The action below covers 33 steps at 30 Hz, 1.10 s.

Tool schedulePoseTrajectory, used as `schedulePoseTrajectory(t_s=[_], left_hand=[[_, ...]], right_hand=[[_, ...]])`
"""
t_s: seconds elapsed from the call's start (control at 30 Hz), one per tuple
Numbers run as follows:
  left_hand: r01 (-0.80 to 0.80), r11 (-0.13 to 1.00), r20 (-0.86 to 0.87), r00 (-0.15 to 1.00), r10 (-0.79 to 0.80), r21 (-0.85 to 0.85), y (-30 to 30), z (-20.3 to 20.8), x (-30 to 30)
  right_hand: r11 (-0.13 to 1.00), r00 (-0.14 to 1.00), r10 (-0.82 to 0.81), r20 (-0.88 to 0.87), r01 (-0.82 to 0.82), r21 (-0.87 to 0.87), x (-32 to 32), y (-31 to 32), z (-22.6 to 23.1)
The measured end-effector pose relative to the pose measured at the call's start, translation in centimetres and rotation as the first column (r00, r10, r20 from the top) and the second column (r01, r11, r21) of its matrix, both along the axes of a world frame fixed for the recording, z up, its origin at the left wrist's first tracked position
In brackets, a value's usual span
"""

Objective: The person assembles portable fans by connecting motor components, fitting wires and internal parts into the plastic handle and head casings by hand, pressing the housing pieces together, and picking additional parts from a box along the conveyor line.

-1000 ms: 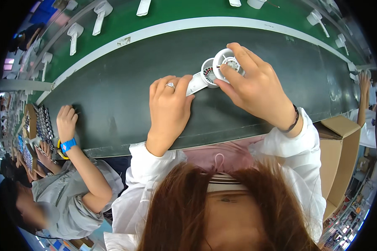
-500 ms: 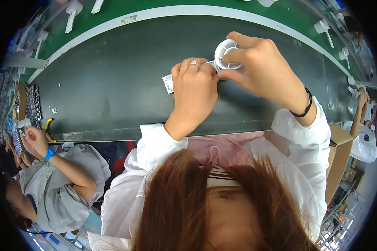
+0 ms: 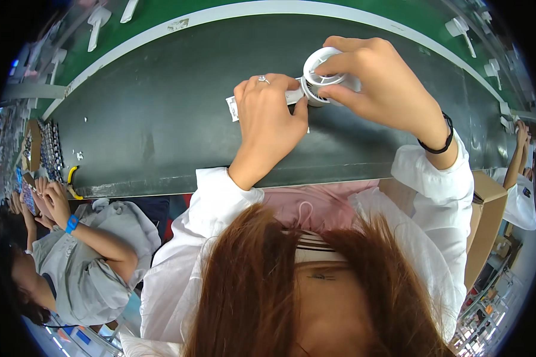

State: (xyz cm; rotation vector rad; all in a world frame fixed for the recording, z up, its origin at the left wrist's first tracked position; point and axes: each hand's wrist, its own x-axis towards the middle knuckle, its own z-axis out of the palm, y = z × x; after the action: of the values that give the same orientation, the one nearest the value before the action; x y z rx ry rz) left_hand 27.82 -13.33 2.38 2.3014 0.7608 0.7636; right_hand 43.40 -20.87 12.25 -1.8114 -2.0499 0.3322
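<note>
Left hand (image 3: 269,116) grips white handle (image 3: 293,96); right hand (image 3: 378,77) holds white ring (image 3: 309,62).

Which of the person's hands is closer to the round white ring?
Right. The right hand is holding the round white ring; the left hand is off to the ring's lower left, holding the white handle.

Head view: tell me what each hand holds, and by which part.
The left hand grips the white handheld-fan housing by its handle; the right hand holds the white spoked ring by its rim.
</note>
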Motion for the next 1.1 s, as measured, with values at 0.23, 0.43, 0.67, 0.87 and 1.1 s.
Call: schedulePoseTrajectory(t_s=[0.23, 0.43, 0.67, 0.87, 1.1], left_hand=[[0.025, 0.991, 0.067, 0.997, -0.034, 0.132, -1.2, -0.3, 0.1], [0.052, 0.997, 0.090, 0.994, -0.058, 0.065, -0.8, 0.1, -0.3], [0.149, 0.988, 0.128, 0.982, -0.141, -0.049, 0.6, 0.2, -0.8], [0.146, 0.980, 0.138, 0.982, -0.127, -0.138, 0.9, 0.1, -0.8], [0.108, 0.987, 0.143, 0.982, -0.124, 0.115, 0.1, 0.3, -0.8]], right_hand=[[0.996, 0.976, -0.060, 0.211, 0.072, -0.050, -0.9, 1.1, 0.9], [0.981, 0.992, -0.091, 0.090, 0.105, -0.166, -0.5, 1.3, 1.1], [0.996, 0.996, -0.045, -0.073, 0.050, 0.072, 0.0, 0.1, -0.3], [0.897, 0.978, 0.058, -0.198, 0.036, 0.441, -0.3, -0.7, -3.7], [0.767, 0.936, -0.114, -0.332, 0.296, 0.570, -2.6, -2.7, -6.6]])
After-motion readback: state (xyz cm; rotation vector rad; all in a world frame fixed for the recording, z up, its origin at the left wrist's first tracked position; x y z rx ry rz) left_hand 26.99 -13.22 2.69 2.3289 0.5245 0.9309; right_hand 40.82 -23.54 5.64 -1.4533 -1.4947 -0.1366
